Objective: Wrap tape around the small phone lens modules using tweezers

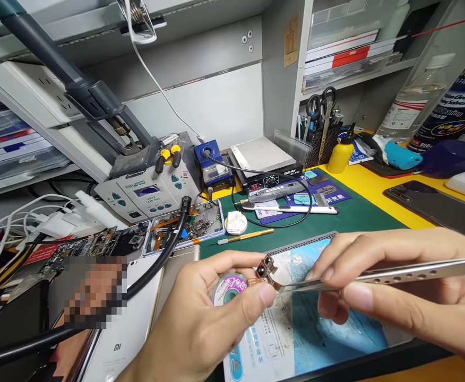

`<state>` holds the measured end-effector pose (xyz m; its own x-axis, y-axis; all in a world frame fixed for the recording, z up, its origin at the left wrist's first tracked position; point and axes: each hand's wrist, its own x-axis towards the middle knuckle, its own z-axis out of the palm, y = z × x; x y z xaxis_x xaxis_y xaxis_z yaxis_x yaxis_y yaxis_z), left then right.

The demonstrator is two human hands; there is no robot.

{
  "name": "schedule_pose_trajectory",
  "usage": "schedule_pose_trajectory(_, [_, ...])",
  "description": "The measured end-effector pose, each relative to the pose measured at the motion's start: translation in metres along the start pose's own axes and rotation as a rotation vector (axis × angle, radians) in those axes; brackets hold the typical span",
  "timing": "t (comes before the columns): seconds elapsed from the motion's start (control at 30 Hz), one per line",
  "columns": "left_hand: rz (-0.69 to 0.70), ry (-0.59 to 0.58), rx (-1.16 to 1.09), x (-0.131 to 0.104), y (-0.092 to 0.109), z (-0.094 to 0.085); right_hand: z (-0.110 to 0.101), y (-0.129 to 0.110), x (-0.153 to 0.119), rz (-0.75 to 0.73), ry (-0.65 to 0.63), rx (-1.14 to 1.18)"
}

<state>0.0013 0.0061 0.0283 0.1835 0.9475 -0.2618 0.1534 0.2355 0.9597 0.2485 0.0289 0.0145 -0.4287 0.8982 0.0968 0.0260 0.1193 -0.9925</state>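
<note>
My left hand (216, 313) pinches a small phone camera module (266, 267) between thumb and forefinger. Copper braid runs beside it from a spool of desoldering wick (229, 288) with a purple label, which rests inside the same hand, partly hidden by the fingers. Metal tweezers (399, 276) with a row of holes are gripped in my right hand (376, 286). Their tips reach the lower right side of the module, by my left thumb; whether they touch it I cannot tell. Beneath both hands lies a blue and white printed pad (308, 329).
A hot-air station (148, 193) stands at the back left, its black hose (153, 281) crossing the left side. Behind the green mat are a soldering station (214, 164) and a heating plate (268, 164). Phones and boards lie left; a yellow bottle (342, 148) stands right.
</note>
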Motion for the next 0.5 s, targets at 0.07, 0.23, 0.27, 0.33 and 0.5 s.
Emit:
schedule_pose_trajectory(0.07, [-0.076,-0.046,-0.058,-0.0001,-0.0022,-0.0021,-0.0007,0.0001,0.0003,0.002,-0.004,0.033])
schedule_pose_trajectory(0.23, [-0.151,-0.052,-0.11,-0.0006,-0.006,-0.0043,-0.0019,0.001,0.0033,0.035,-0.086,0.124])
schedule_pose_trajectory(0.27, [-0.161,-0.057,-0.122,-0.0006,-0.0061,-0.0045,-0.0017,0.0008,0.0037,0.039,-0.094,0.14])
schedule_pose_trajectory(0.33, [-0.179,-0.075,-0.145,-0.0003,-0.0057,-0.0048,-0.0012,0.0001,0.004,0.051,-0.107,0.158])
schedule_pose_trajectory(0.5, [-0.183,-0.106,-0.18,0.0003,-0.0037,-0.0058,0.0001,-0.0012,0.0035,0.069,-0.101,0.116])
